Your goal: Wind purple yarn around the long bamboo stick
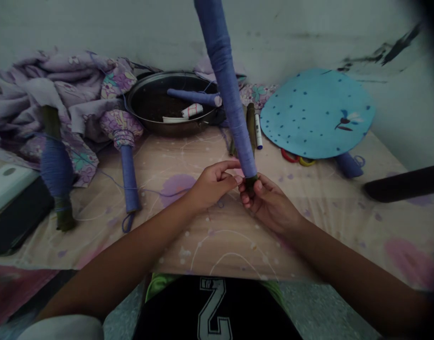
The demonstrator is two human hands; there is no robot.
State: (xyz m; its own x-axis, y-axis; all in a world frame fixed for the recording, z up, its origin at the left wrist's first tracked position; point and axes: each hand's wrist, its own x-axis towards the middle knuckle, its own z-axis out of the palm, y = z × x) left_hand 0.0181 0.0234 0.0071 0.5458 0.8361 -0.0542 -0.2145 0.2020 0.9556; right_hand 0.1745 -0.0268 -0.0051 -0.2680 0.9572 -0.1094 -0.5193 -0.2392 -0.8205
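Note:
A long stick wound in blue-purple yarn (231, 89) stands up, leaning left, with its dark bare end (251, 185) downward. My right hand (273, 202) is closed around that bare end. Beside it, my left hand (215, 184) pinches the yarn against the lower edge of the winding. A loose yarn strand (163, 192) trails from the left across the table to my left wrist. On the left lie a fat yarn-wound spindle (56, 167) and a purple-wrapped handle (129, 179) with a loop and a floral cloth top.
A dark pan (142, 118) holds another purple-wrapped stick (195, 97). A blue dotted fan (316, 113) covers red and yellow rings (307, 161). Around them are a marker (258, 132), a black bar (404, 183), bunched cloth (68, 80) and a dark phone-like slab (21, 222).

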